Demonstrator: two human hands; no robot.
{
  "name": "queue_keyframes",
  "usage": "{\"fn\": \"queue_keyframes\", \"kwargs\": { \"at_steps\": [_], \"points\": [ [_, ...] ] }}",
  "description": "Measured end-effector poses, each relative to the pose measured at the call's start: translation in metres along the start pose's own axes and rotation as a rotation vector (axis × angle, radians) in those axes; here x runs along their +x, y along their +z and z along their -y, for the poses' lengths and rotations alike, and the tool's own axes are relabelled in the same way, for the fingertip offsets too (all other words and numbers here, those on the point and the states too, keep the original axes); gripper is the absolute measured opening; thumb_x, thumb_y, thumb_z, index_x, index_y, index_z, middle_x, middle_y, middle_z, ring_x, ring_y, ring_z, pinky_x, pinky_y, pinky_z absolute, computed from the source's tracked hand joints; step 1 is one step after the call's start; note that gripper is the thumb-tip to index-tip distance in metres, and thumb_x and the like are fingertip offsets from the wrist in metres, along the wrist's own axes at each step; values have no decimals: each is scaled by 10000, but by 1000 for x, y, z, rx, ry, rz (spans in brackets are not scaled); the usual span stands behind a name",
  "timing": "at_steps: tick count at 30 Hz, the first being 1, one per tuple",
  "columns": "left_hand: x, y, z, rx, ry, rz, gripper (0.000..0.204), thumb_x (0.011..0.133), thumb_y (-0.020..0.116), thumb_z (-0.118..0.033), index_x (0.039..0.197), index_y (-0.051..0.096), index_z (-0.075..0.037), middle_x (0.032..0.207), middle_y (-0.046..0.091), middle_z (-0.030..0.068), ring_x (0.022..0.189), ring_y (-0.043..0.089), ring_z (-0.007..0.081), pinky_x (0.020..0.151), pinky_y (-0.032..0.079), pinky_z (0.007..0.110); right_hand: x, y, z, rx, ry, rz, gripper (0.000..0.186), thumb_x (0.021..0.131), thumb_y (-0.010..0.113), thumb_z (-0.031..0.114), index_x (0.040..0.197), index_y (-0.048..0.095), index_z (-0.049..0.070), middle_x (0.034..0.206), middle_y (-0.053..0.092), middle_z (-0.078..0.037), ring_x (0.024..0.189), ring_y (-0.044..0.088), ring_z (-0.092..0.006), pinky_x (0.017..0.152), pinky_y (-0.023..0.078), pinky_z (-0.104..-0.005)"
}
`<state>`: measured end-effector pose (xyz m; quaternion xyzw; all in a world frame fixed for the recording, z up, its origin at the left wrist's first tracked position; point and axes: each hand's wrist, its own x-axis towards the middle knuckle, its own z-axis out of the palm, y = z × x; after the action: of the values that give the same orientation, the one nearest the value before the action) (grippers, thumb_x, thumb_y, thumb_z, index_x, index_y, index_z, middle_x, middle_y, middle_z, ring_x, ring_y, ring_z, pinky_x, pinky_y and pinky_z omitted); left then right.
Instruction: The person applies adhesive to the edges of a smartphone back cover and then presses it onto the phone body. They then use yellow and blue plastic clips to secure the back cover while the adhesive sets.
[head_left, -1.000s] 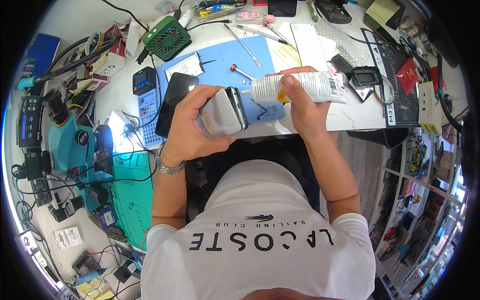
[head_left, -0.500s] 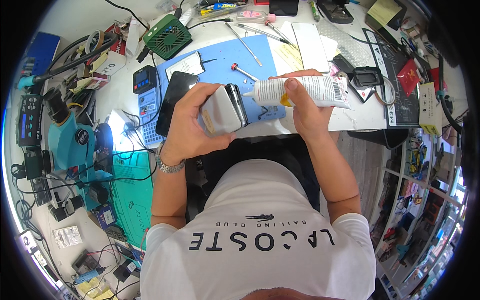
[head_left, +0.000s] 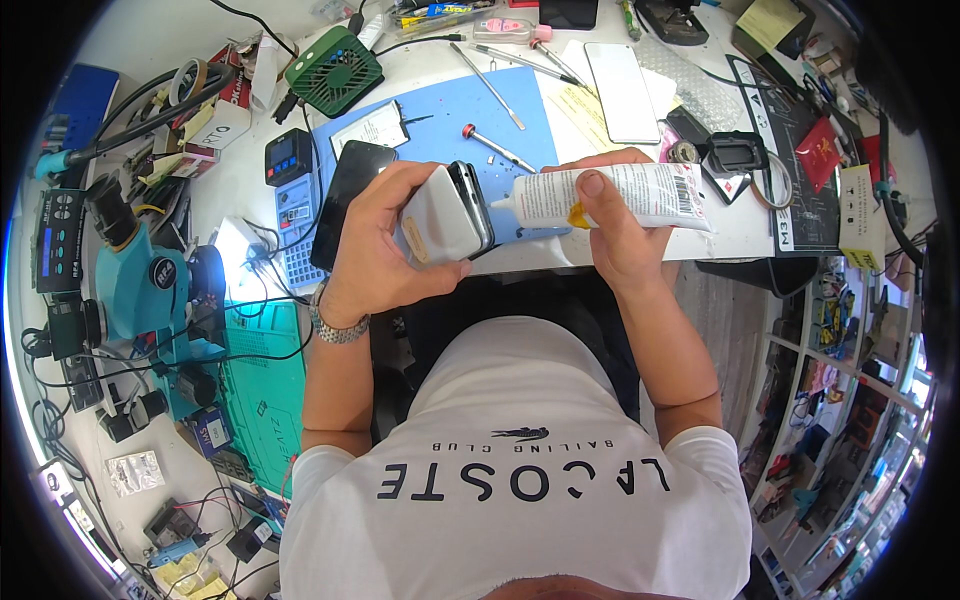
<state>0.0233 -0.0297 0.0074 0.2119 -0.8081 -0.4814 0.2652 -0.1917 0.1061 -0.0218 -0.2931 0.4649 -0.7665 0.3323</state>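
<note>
My left hand (head_left: 368,250) is closed around the sides of a white-backed phone (head_left: 436,218), held tilted above the table's front edge. Along the phone's right side a dark, layered edge shows, with what looks like a gap between its parts. A white squeeze tube (head_left: 648,194) with printed text and a barcode lies in the grip of my right hand (head_left: 622,225), thumb on top. Its narrow nozzle points left, close to the phone's edge; whether they touch I cannot tell. A yellowish smear marks the tube beside my thumb.
Beneath my hands lies a blue work mat (head_left: 440,112) with a screwdriver (head_left: 500,148) on it. A black phone (head_left: 345,200) rests behind my left hand. Farther off are a green fan (head_left: 335,72) and a white phone (head_left: 622,92); a teal microscope (head_left: 140,270) stands at left.
The tube in my right hand has shifted slightly right and toward me, uncovering more of the screwdriver behind it. My left hand and the phone have barely moved.
</note>
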Motion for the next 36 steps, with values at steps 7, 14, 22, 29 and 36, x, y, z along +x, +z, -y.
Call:
{"fn": "queue_keyframes", "kwargs": {
  "at_steps": [7,14,22,29,36],
  "points": [
    [0,0,-1,13,-1,-2,737,534,903,-111,1217,648,4,1078,648,87,966,630,207,913,500,319,-1,-3,0,-14,-6,20,233,921,808,202,985,673,23,922,758,-104,813,676,-114,757,557,-287],
    [-2,-4,2,-2,-47,63,804,551,876,-21,1303,593,17,1179,586,62,1102,589,182,1014,449,317,-2,-1,3,32,12,25,229,927,800,198,985,665,23,926,760,-115,828,692,-130,775,567,-300],
    [-1,1,1,-20,-9,-20,737,539,906,-121,1217,647,4,1084,643,81,967,621,200,911,496,316,-2,-2,2,28,18,29,216,924,801,183,980,666,23,921,756,-105,822,685,-121,766,564,-293],
    [-1,2,1,-20,-10,-13,739,538,906,-115,1219,644,3,1087,640,79,972,620,197,915,493,314,-1,-1,-3,9,16,-28,209,915,813,185,974,684,32,911,734,-63,800,659,-97,745,550,-277],
    [-2,1,0,-26,-21,-11,737,541,906,-108,1220,642,6,1091,637,79,978,620,193,921,493,313,-2,-2,-3,27,9,-22,213,904,822,175,972,681,30,905,733,-68,788,657,-97,728,545,-272]
  ]
}}
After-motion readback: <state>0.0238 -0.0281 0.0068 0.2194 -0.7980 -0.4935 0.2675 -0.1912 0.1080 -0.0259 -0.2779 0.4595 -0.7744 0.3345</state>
